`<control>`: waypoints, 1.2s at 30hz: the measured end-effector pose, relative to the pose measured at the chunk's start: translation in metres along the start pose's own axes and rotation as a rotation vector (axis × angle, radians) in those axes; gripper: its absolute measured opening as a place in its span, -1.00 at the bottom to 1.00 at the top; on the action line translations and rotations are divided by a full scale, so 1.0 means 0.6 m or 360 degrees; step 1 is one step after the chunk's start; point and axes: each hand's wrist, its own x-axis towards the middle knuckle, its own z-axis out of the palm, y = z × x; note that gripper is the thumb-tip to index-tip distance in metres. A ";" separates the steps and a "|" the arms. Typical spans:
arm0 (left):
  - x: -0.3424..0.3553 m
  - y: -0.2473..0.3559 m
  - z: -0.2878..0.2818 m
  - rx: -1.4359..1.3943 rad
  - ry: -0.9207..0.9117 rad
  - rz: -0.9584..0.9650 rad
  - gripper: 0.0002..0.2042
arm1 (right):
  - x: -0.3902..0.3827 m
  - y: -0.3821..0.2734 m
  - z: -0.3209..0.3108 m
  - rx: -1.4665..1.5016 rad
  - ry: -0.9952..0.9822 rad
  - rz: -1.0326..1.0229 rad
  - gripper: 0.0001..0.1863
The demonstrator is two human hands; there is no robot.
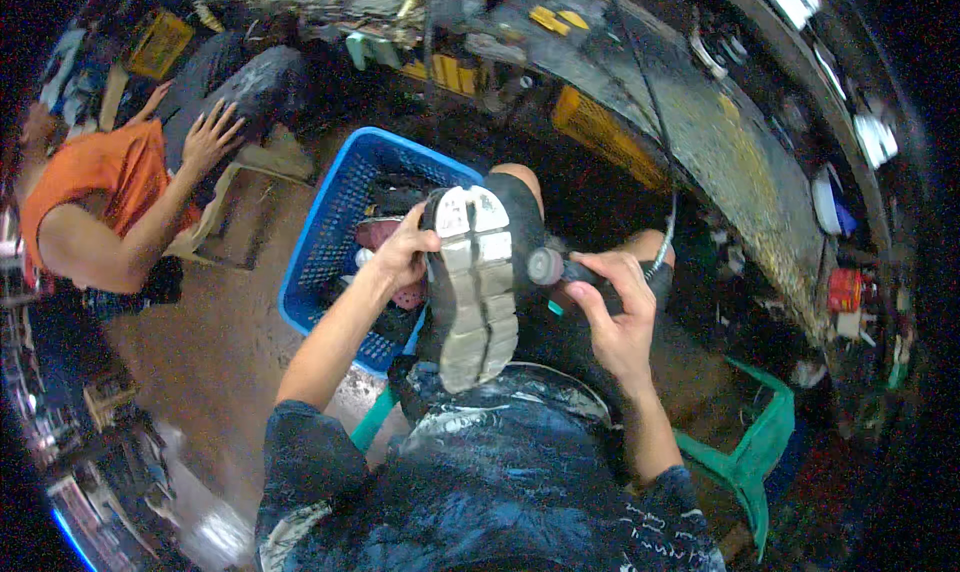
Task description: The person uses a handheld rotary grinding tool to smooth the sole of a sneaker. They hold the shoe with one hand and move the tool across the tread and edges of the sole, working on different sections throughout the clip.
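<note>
1. Head view: shoe (495, 272), its pale, segmented sole turned up toward the camera, sits in front of the wearer's torso, just right of a blue basket (318, 217) and partly overlapping its edge in the picture.
2. Left grip (403, 257) is closed on the shoe near its far end, thumb at the sole's edge and fingers behind. Holding it by the side probably serves to leave most of the sole uncovered.
3. Right grip (625, 317) pinches a rotary tool (578, 272) between thumb and fingers. The grasp sits behind the round grey head (543, 266), presumably so that the head stays free; it faces the sole's right edge, just beside it and seemingly apart.
4. A cable (655, 122) comes down from the upper edge to behind the right grip, apparently to feed the tool; the join is hidden.
5. The shoe's long axis runs nearly straight away from the wearer's body, with a slight lean. One end points at the lap, the other outward; which is the toe, I cannot tell for certain. A dark groove follows that axis.
6. Beyond, a worn bench (740, 187) curves along the upper right; a co-worker in an orange top (100, 187) sits at left.
</note>
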 end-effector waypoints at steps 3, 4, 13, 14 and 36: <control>-0.023 -0.063 0.012 -0.0155 0.0212 -0.0092 0.00 | -0.002 0.012 0.003 -0.0003 -0.0002 -0.0045 -0.70; -0.028 -0.073 0.012 -0.0117 0.0230 -0.0109 0.02 | 0.000 0.012 0.013 -0.0010 -0.0016 -0.0018 -0.70; -0.021 -0.043 0.082 -0.0105 0.0312 -0.0144 -0.20 | 0.004 0.005 0.019 -0.0044 -0.0002 -0.0061 -0.71; -0.021 -0.038 0.085 -0.0151 0.0335 -0.0145 -0.20 | 0.001 0.008 0.018 -0.0058 0.0005 -0.0060 -0.71; -0.089 -0.044 0.152 -0.0383 0.0587 -0.0032 -0.21 | -0.002 0.015 0.044 -0.0041 -0.0066 -0.0142 -0.66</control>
